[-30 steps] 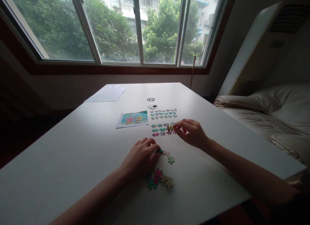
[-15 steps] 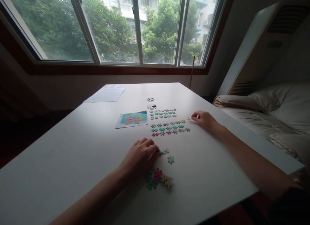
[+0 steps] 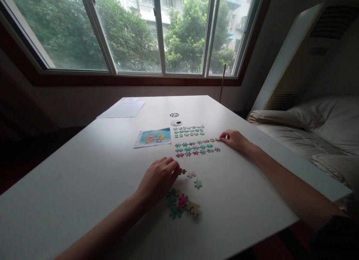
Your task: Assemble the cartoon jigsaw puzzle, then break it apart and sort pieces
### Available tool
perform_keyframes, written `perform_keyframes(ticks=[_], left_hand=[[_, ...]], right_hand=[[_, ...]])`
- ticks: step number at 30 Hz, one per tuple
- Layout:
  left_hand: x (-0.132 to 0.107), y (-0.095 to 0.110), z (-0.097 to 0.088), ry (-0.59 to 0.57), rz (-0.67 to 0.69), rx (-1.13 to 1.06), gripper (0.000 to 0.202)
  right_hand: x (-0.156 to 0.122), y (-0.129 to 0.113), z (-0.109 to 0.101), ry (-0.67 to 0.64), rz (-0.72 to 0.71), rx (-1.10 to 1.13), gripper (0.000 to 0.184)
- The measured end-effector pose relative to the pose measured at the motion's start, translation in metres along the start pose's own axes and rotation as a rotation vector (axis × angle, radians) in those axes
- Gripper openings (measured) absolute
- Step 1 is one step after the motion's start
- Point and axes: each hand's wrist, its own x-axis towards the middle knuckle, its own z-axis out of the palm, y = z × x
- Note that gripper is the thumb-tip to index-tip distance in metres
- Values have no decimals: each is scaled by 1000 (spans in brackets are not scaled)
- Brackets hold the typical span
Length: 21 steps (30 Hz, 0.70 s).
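My left hand pinches a small jigsaw puzzle piece between thumb and fingers, just above the table. Close to it lie a beige piece and a pale green piece. A loose pile of green, pink and beige pieces sits nearer me, beside the left wrist. At the right end of a row of puzzle pieces, my right hand has its fingertips closed on a puzzle piece. Several more rows of pieces are laid out beyond.
A cartoon picture sheet lies left of the rows. Two round items, a disc and another, are farther back. White paper rests at the table's far left. A pale sofa stands to the right.
My right hand has moved slightly left, bringing its piece to the end of the row. My left hand has shifted a little up and left, and the piece in it has turned.
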Motion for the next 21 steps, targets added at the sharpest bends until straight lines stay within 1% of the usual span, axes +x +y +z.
perform_keyframes(ticks=[4,7,9,12,13,15,18,21], left_hand=[[1,0,1,13,-94,-158,20],[3,0,1,10,-150,-286,20],[4,1,0,20,-169,-344,21],[5,2,-1,52,-167,-379,22],[5,2,-1,68,-157,-377,21],[4,4,0,97,-130,-354,20],[2,6,1,131,-69,-281,18],[1,8,0,149,-11,-216,16]], right_hand=[[0,-3,-1,23,6,-12,19],[-1,-18,-5,58,-39,-4,18],[-2,-37,-6,71,-111,28,18],[-9,-75,-6,72,-232,111,16],[-13,-89,-6,63,-272,150,15],[-21,-115,-5,-6,-344,241,15],[-32,-145,-4,-108,-373,396,17],[-39,-159,-5,-178,-335,517,18]])
